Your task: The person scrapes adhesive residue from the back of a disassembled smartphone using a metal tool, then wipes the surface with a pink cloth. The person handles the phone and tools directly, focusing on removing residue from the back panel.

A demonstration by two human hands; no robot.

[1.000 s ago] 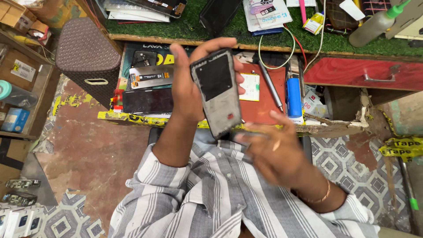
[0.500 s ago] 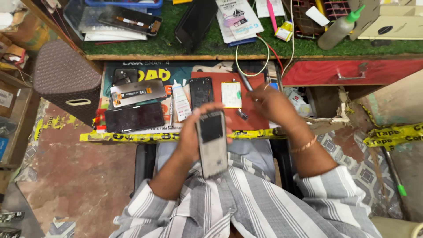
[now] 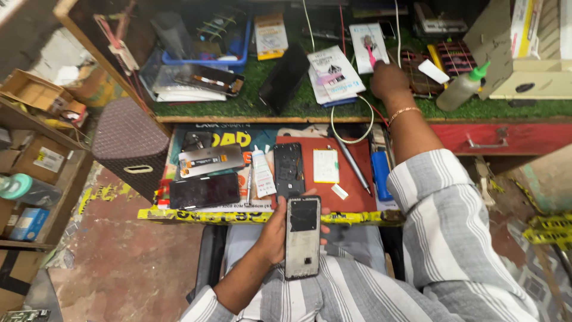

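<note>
Green artificial-turf matting [image 3: 238, 104] covers the far shelf, the largest surface in view, strewn with papers, trays and tools. Below it, nearer the person, sits a cluttered work tray [image 3: 226, 134] edged with yellow tape along its near rim, and on that lies a red rectangular work mat [image 3: 357, 200]. Left of the tray stands a dark brown woven storage box [image 3: 128, 146] with a pale handle slot. A red drawer front [image 3: 506, 140] with a metal pull sits at the right under the shelf.

On the tray's left part lie a black phone screen panel [image 3: 204, 191] and, just beyond it, a silver-grey phone back plate [image 3: 210, 160]. A black phone frame [image 3: 288, 170] lies upright across the left edge of the red mat, with a pale rectangular battery [image 3: 326, 166] just to its right and a white glue tube [image 3: 261, 172] just to its left.

The left hand [image 3: 275, 229] is clamped around a slim opened phone body [image 3: 302, 237], fingers wrapped behind it and thumb at its left edge, holding it over the lap just near of the tray's taped rim. The right hand [image 3: 388, 80] reaches far across to the shelf, fingers pinched together on a small pink-handled tool [image 3: 370, 55] lying over a white card. A clear squeeze bottle with a green cap [image 3: 462, 89] rests to the right of that hand.
</note>
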